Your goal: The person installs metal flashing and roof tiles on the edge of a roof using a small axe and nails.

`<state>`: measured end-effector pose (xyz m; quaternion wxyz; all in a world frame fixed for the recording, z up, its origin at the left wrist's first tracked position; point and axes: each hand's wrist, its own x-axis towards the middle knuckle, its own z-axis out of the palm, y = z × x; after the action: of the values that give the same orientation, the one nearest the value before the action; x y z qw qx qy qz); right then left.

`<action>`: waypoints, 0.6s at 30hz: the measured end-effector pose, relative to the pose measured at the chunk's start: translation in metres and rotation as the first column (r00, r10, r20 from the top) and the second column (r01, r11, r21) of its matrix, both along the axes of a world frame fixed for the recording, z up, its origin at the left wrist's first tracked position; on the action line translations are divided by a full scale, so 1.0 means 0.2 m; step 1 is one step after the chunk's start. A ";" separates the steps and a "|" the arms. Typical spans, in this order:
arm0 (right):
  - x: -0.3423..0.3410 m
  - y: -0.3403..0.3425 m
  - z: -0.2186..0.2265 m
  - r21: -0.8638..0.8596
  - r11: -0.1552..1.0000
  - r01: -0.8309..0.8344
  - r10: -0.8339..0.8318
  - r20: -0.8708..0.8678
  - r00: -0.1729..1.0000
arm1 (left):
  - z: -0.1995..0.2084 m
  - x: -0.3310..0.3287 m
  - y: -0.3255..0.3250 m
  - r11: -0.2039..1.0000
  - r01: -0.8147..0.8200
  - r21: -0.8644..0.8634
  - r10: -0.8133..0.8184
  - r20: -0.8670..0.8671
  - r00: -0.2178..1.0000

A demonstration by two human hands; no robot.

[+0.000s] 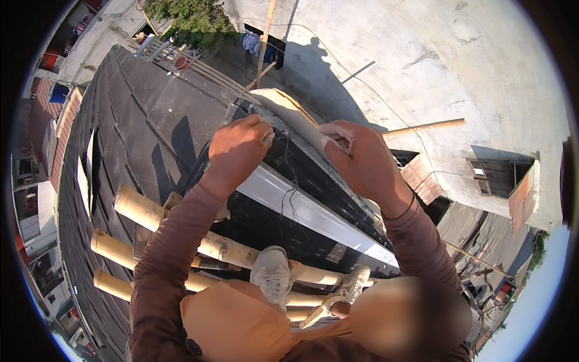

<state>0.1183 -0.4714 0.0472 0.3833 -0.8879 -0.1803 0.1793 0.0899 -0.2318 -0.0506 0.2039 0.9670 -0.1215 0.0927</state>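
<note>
My left hand (240, 149) is closed in a pinch above the upper edge of the roof; what sits in its fingers, if anything, is hidden. My right hand (357, 152) is held apart from it, farther right, with thumb and fingers curled together over something too small to make out. Thin dark wire (294, 192) hangs in a loose tangle between the hands. It lies over a white metal strip (283, 192) running diagonally along the black roof sheet (274, 232). Rough grey mortar (265, 114) lines the roof edge near my left hand.
Several bamboo poles (226, 248) lie across the roof under my shoes (271, 274). Dark shingles (145, 108) slope down on the left. Beyond the roof edge stand a concrete wall (422, 66) and a slanting bamboo pole (425, 127). A small red bucket (180, 62) sits far off.
</note>
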 end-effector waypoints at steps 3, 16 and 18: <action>0.07 0.15 -0.25 -0.232 0.970 -0.068 0.057 -0.055 0.997 | 0.04 0.03 -0.02 1.000 0.021 0.005 -0.021 0.010 1.000; -0.10 0.16 -0.57 -0.053 0.933 0.357 -0.353 0.066 0.933 | 0.03 0.02 -0.03 0.999 0.028 -0.025 -0.028 0.016 0.999; -0.13 0.12 -0.62 -0.088 0.927 0.365 -0.353 0.125 0.927 | 0.04 0.02 -0.03 1.000 0.005 -0.018 -0.005 -0.018 1.000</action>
<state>0.0928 -0.4468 -0.0768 0.3501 -0.9339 -0.0246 0.0677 0.0941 -0.2387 -0.0436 0.2138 0.9656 -0.1214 0.0844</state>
